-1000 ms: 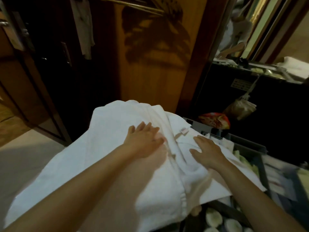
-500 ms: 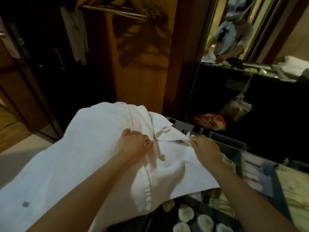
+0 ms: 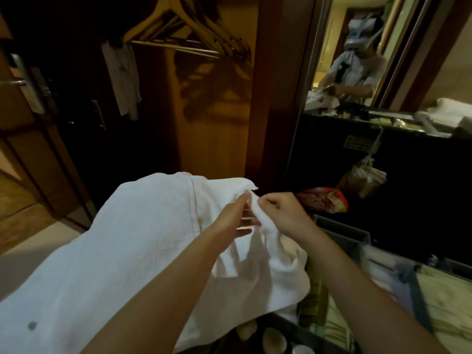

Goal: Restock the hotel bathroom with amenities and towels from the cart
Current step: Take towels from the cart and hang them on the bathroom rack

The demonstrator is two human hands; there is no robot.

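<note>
Towel [image 3: 132, 251] over cart bin [image 3: 343, 228] — left hand [image 3: 229, 217], right hand [image 3: 282, 213] pinch it.

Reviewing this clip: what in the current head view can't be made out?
- Head view, left hand: lower fingers motion-blurred, so its hold on the towel is unclear; the right hand grips a fold.
- Round items at the bottom: partly under the towel, cut off by the frame edge.
- Cart trays, right: blurred, contents unclear.
- Sign on the dark counter front: too small to read.
</note>
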